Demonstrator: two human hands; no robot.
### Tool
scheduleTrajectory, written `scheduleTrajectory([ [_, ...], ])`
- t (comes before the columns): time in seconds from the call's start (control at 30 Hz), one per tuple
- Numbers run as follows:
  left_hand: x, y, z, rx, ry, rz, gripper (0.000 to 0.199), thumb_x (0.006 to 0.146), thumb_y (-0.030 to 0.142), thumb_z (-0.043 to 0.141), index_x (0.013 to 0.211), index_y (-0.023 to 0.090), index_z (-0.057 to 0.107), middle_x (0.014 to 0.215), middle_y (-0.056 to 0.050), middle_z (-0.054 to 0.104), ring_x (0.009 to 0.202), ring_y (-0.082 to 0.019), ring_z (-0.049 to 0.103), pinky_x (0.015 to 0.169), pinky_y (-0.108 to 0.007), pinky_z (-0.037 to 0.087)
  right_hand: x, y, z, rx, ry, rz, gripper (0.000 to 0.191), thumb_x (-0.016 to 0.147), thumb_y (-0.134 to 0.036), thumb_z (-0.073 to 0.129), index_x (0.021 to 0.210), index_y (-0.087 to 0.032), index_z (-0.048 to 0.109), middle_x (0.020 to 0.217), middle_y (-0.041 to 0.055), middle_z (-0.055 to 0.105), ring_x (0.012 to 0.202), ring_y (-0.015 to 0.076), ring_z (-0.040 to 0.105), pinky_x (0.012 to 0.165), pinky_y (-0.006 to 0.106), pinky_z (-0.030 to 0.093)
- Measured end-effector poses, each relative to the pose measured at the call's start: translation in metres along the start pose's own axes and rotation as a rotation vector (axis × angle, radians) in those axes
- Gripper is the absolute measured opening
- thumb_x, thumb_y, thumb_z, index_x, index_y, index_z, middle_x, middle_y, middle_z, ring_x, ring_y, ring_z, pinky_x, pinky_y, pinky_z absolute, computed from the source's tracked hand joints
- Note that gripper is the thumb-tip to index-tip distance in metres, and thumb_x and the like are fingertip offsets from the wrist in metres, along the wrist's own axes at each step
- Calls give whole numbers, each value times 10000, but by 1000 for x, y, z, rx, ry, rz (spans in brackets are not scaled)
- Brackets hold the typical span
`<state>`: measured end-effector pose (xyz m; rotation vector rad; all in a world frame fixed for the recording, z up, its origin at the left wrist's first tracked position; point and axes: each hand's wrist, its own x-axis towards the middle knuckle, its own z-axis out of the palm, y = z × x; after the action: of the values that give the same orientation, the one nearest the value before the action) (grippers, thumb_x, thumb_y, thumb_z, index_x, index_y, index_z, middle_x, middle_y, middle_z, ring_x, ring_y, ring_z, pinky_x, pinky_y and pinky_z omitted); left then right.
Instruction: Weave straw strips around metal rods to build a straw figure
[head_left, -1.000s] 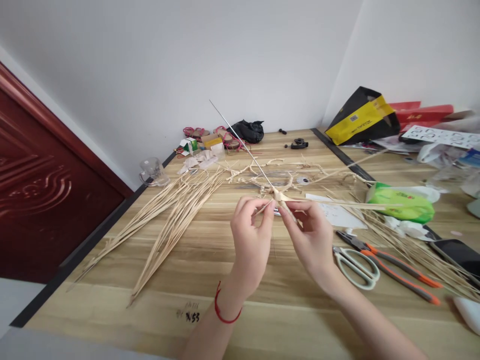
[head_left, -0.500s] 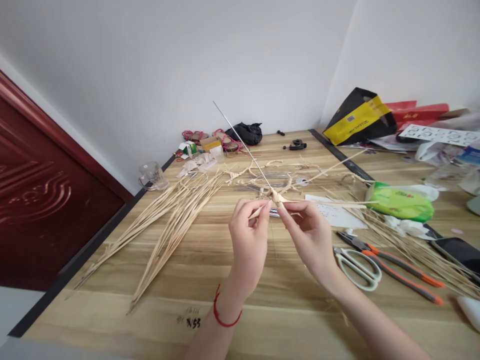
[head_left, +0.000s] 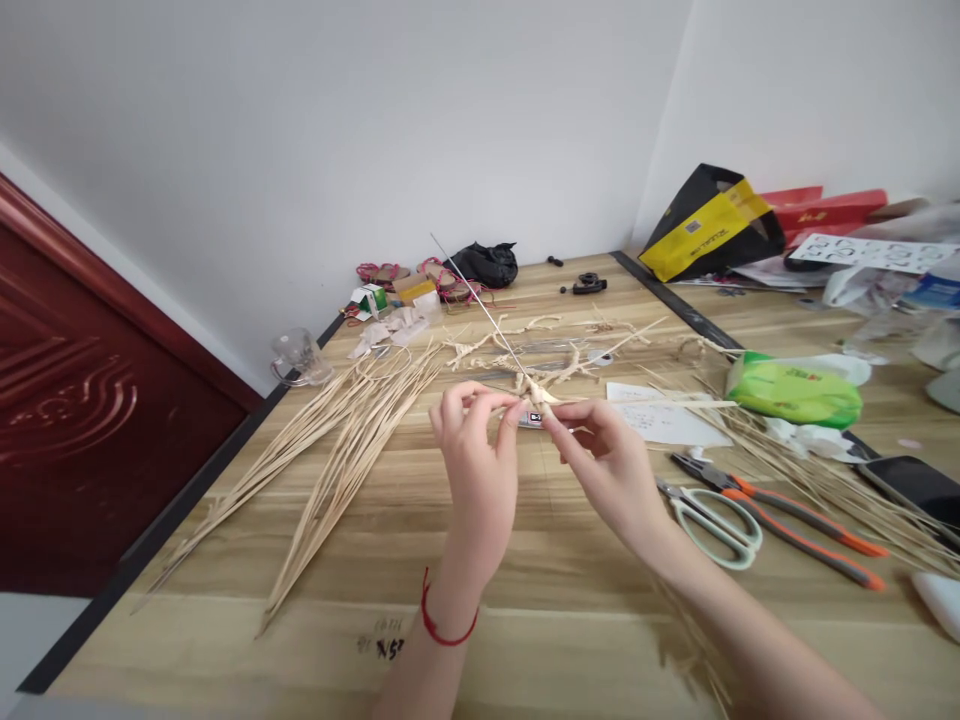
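Between my two hands is a small woven piece of pale straw-like strips (head_left: 535, 394), with a long thin metal wire (head_left: 480, 305) sticking out of it up and to the left. My left hand (head_left: 480, 450) pinches the piece from the left with thumb and fingers. On the other side my right hand (head_left: 607, 455) pinches it too, and long strips (head_left: 675, 403) run out to the right past the fingers. The exact folds between the fingertips are too small to make out. Behind the hands lie several twisted straw pieces (head_left: 480, 350) and thin wires.
Two bundles of pale strips (head_left: 352, 470) lie on the left. Pliers with orange handles (head_left: 802, 520) and scissors (head_left: 716, 525) rest at the right, near a green tissue pack (head_left: 795, 390) and a phone (head_left: 911, 488). A glass mug (head_left: 300, 357) stands at the left edge.
Both hands, with the woven piece and wire, have shifted slightly left and the wire's tip sits lower. My left hand's fingers have lifted and straightened somewhat. The view has shifted a little.
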<state>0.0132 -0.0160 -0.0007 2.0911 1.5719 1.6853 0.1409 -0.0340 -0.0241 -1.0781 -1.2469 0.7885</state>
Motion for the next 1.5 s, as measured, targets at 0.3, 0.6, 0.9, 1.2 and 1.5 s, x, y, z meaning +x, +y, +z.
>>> scheduleTrajectory([
  [0.3,10,-9,-8,-160,-75,-103,59,811,212,687,752,210,685,780,0,710,790,-169,635,777,-324,468,8,2,-11,-31,-96,51,237,840,-410,650,922,-188,631,930,73,688,744,165,619,610,293,493],
  [0.6,17,-16,-21,-256,-224,-135,31,796,219,695,822,230,709,816,-11,745,751,-166,679,705,-307,512,19,4,-27,-147,-136,29,257,852,-416,630,954,-183,665,838,61,698,683,163,619,588,300,502],
  [0.9,18,-24,-21,209,-79,596,199,917,143,516,979,205,694,898,-63,728,868,-204,624,769,-342,457,21,5,-29,62,-183,95,275,829,-407,667,978,-192,581,771,35,689,612,140,630,553,285,542],
  [1.2,15,-40,-11,204,193,618,233,862,154,621,1038,299,670,1054,-37,693,1047,-223,565,931,-385,400,17,-9,-25,315,-400,205,310,844,-403,651,1058,-254,484,742,-23,675,594,156,676,558,318,569],
  [1.5,4,-9,-9,-76,208,175,80,875,178,573,948,211,568,873,-43,613,770,-152,588,727,-316,503,15,-4,-17,393,-393,236,429,854,-430,610,1228,-319,433,785,-31,653,708,182,718,674,373,602],
])
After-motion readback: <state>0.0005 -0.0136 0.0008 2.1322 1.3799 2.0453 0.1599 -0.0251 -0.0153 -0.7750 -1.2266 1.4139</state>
